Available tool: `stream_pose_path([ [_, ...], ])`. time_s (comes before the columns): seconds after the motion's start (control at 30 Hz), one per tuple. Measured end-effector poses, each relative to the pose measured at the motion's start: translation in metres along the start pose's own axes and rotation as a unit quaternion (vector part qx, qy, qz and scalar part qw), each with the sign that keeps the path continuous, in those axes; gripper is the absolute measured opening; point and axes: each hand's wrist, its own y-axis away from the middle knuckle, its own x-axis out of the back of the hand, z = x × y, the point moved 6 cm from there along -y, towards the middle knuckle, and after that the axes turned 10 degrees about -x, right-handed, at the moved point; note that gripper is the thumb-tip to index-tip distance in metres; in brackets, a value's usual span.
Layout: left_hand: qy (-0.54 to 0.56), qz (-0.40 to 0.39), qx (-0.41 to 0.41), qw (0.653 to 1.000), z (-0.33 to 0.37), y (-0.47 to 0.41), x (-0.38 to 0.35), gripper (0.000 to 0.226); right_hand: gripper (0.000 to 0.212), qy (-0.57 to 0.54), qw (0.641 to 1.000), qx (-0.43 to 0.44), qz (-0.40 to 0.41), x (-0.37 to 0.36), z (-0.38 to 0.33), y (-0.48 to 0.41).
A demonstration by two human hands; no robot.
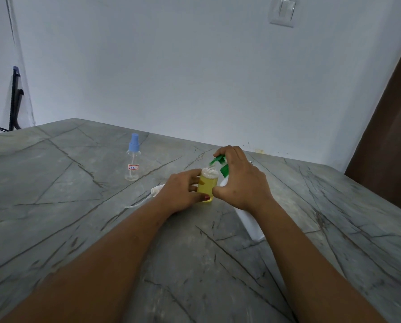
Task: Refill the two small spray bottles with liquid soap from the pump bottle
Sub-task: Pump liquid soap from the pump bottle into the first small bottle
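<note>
My left hand [183, 191] grips a small clear spray bottle [208, 184] with its cap off, holding yellow soap nearly to the neck. My right hand [240, 177] presses on the green pump head [218, 159] of the white pump bottle [250, 226], and its thumb touches the small bottle. The green nozzle sits right over the open threaded neck. The removed white spray cap with its tube [156, 190] lies on the table behind my left wrist. A second small spray bottle [133, 159], clear and empty-looking with a blue cap and a red-edged label, stands upright farther left.
The grey marble-patterned table [101, 229] ends at a white wall close behind the bottles. A brown door panel [390, 136] stands at the right. A dark chair frame [15, 101] shows beyond the table's left far edge.
</note>
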Motion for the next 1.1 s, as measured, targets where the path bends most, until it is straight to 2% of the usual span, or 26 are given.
stream_pose_path([
  [0.7,-0.023,0.025,-0.01,0.999,0.0087,0.0038,0.0048,0.068,0.075,0.015,1.0,0.011,-0.009,-0.0037,-0.0017,0.0017],
  [1.1,-0.051,0.023,-0.006,0.998,0.0087,0.002,0.0035,0.071,0.066,0.039,0.999,-0.002,0.017,-0.0015,-0.0012,-0.0024],
])
